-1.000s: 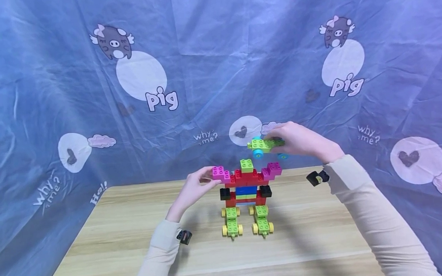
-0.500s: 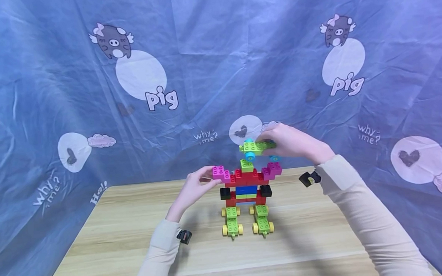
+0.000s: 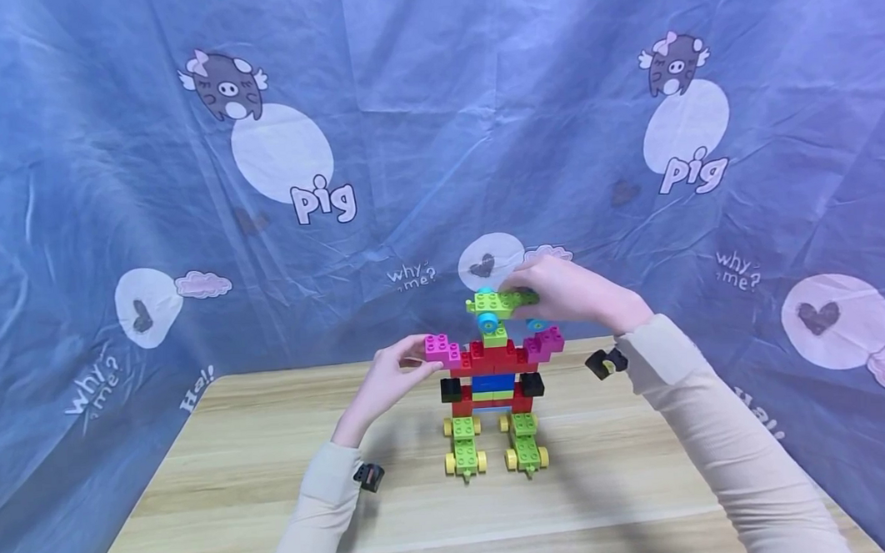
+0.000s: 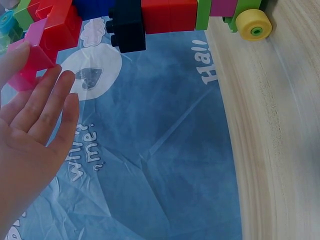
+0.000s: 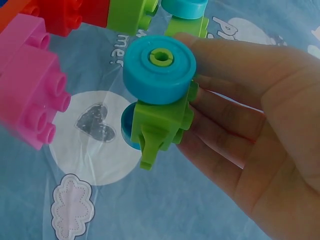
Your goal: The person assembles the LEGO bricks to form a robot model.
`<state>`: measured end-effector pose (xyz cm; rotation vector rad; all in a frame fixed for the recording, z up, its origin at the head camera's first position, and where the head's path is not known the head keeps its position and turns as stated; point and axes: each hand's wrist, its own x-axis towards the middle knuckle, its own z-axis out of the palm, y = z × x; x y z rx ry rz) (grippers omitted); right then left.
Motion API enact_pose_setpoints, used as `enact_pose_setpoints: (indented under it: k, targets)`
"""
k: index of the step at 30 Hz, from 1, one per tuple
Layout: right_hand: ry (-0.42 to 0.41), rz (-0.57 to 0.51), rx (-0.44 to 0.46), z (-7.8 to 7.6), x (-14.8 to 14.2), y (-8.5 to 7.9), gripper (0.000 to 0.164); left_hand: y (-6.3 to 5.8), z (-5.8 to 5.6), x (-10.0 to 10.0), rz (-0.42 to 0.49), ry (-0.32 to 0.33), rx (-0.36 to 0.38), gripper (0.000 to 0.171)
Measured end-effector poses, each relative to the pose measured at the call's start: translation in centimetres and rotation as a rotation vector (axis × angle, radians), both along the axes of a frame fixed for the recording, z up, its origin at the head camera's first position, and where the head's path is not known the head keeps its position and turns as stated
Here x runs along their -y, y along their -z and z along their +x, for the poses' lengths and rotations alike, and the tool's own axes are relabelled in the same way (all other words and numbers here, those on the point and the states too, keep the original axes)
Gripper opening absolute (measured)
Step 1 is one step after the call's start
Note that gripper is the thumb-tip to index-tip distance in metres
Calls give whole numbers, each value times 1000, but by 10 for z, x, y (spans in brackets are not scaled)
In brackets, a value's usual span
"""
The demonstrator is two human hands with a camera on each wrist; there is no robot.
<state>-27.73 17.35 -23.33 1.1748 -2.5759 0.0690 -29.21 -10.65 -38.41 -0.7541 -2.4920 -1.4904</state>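
A toy figure built of big bricks stands upright on the table, with a red body (image 3: 492,357), magenta arm bricks and a light green brick (image 3: 495,337) on top. My left hand (image 3: 391,378) pinches the magenta brick (image 3: 439,346) at the figure's left side, thumb on one face and fingers on the other, as the left wrist view shows. Just over the top green brick, my right hand (image 3: 571,291) grips a green wheeled base (image 5: 157,120) with blue wheels (image 5: 160,70). In the right wrist view a small gap shows between that base and the top brick.
Two green wheeled bases with yellow wheels (image 3: 480,461) serve as the figure's feet. Black bricks (image 3: 532,384) stick out at its sides. A wooden table (image 3: 273,486) lies below, and a blue printed cloth (image 3: 420,127) hangs behind it.
My right hand has carried the green wheeled base left and slightly down, from the upper right to above the figure's top brick. The left hand and the figure have stayed in place.
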Motion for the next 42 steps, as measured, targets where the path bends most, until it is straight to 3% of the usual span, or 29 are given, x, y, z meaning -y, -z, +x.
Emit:
enact_pose_setpoints:
  k: [14,28,42]
  targets:
    - [-37,-16,31,1,8,0,18,-1,2,0,8,9,-29,43]
    - [-83,-24,76,0,14,4,15,-1,2,-1,7,4,-7,41]
    - [-37,-15,92,-1,17,9,20,-1,1,-1,12,4,-17,41]
